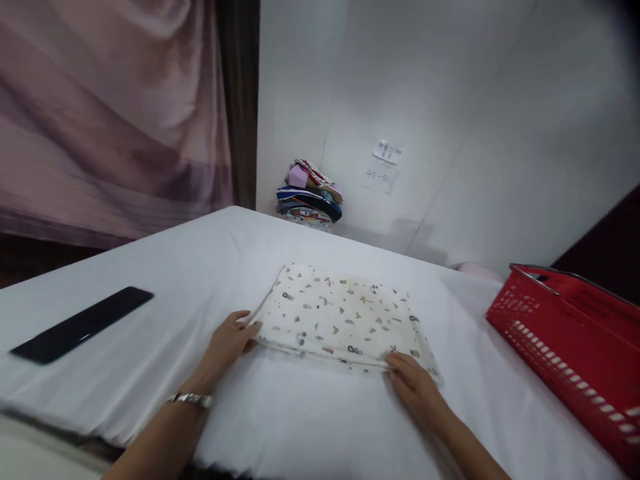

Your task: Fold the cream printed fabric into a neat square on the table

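Observation:
A cream cloth (340,317) with small printed motifs lies folded into a flat rectangle in front of me. My left hand (235,337) pinches its near left corner between thumb and fingers. At the near edge, toward the right, my right hand (413,383) grips the cloth with the thumb on top and the fingers partly hidden beneath. The layers show along the near edge, and the far edge rests flat.
The cloth lies on a white-covered table (300,413). A long black flat object (83,325) is at the left, and a red basket (565,340) with a metal handle stands at the right. Folded fabrics (310,193) are stacked beyond the far edge, by the wall. A pink curtain (115,113) hangs at the left.

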Action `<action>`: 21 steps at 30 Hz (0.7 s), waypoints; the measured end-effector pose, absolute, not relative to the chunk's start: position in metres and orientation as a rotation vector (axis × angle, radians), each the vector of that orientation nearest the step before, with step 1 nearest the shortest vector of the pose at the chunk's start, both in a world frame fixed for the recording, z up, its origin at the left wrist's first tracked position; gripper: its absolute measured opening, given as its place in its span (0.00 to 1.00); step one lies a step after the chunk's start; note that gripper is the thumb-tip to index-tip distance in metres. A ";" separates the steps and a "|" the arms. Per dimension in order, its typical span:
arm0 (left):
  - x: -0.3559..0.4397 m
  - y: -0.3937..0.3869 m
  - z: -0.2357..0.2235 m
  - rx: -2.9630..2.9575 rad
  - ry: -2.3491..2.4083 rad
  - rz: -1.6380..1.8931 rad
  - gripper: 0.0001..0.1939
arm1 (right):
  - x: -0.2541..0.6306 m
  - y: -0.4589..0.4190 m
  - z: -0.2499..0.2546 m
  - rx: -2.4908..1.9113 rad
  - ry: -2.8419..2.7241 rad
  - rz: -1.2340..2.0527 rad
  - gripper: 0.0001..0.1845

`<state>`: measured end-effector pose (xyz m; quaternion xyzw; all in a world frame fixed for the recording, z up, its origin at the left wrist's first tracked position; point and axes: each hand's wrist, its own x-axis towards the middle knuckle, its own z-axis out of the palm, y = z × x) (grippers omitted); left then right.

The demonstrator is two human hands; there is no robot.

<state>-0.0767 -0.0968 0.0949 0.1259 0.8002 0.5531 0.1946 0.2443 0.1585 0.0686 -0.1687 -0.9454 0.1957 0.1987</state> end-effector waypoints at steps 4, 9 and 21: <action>-0.081 -0.096 0.091 0.400 2.253 1.509 0.32 | 0.293 0.188 0.065 -0.750 -2.537 0.466 0.16; -0.086 -0.096 0.085 0.449 2.384 1.383 0.30 | 0.304 0.203 0.073 -1.014 -2.373 0.468 0.19; -0.084 -0.097 0.077 0.506 2.414 1.421 0.29 | 0.270 0.225 0.084 -1.709 -2.557 0.670 0.17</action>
